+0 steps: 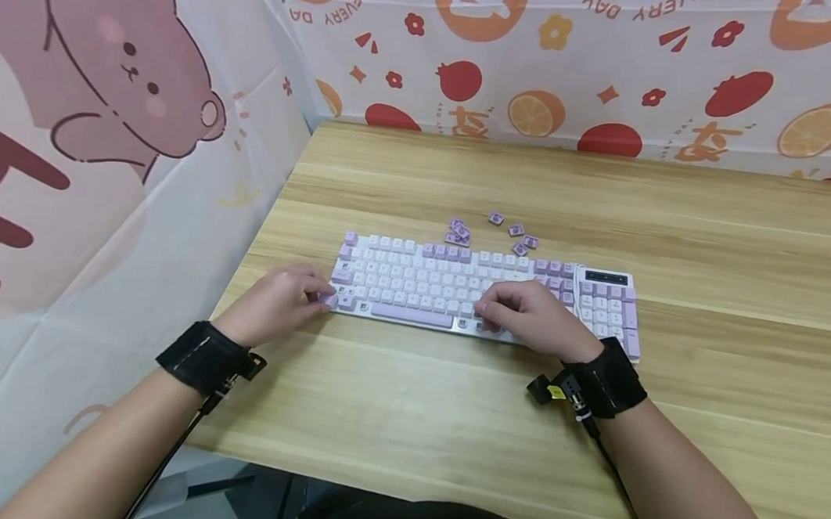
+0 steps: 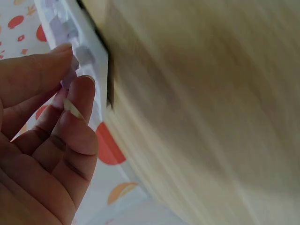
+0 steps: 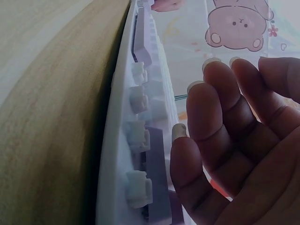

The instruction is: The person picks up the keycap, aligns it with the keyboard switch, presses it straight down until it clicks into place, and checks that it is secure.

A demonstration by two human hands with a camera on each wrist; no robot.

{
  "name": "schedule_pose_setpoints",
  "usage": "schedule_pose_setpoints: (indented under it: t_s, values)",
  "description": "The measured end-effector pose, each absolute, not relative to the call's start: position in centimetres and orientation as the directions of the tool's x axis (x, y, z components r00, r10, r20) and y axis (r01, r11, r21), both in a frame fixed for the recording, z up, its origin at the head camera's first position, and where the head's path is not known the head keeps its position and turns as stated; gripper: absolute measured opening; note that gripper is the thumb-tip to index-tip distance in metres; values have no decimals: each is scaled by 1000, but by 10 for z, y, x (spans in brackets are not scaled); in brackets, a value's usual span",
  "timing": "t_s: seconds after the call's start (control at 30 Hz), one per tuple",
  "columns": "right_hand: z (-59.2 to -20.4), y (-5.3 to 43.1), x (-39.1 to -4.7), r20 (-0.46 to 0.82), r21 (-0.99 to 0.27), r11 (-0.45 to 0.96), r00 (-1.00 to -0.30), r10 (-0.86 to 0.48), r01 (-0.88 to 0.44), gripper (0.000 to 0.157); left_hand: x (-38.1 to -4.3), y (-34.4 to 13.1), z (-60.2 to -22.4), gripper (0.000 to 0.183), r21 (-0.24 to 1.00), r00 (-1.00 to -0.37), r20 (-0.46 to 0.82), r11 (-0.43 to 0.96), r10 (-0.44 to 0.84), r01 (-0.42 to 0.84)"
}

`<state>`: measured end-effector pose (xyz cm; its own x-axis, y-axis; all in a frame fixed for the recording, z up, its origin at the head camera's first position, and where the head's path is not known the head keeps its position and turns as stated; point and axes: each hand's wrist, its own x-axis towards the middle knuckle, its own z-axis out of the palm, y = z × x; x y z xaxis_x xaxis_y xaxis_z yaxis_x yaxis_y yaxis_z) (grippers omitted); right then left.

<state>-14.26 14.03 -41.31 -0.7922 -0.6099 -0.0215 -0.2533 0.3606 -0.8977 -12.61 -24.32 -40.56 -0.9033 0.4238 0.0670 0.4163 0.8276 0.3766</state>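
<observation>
A keyboard (image 1: 434, 282) in white and pale purple lies lengthwise from left to right on a wooden table (image 1: 727, 290), its right end set a little nearer than its left. At its near left corner the left hand (image 1: 284, 299) bends its thumb and forefinger together, clamped on a small purple keycap (image 2: 70, 77); whether the cap sits on its switch cannot be told. Farther right, the right hand (image 1: 535, 320) is over the near rows, just right of the long purple space bar (image 1: 411, 314), its fingers loosely curled with nothing seen between them; whether a fingertip touches a key cannot be told. Bare switches (image 3: 139, 136) stand uncovered along the near edge beside this hand, and a few more gaps show at the left end. Just beyond the far edge, loose purple keycaps (image 1: 516, 230) lie on the table: a small cluster behind the middle of the board, and four more to its right. A white cable (image 1: 577, 286) crosses the board left of the number keys, and a dark panel (image 1: 606, 277) sits at the far right. Black bands (image 1: 205, 357) wrap both wrists. A fruit-printed cloth (image 1: 660, 82) hangs at the far side, and a bear-printed one (image 1: 194, 200) at the left.
</observation>
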Motion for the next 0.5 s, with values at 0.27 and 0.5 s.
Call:
schedule_pose_setpoints:
  t_s: [0.27,0.5]
  values:
    - [-416,137,-143,-45,-890,385,-795,-605,-243,28,-126,-238,-406,16,377,-915,32,843,402,384]
    - [-417,136,-143,-54,-883,401,-799,-599,-241,28,-128,-236,-405,16,338,-908,24,852,418,401]
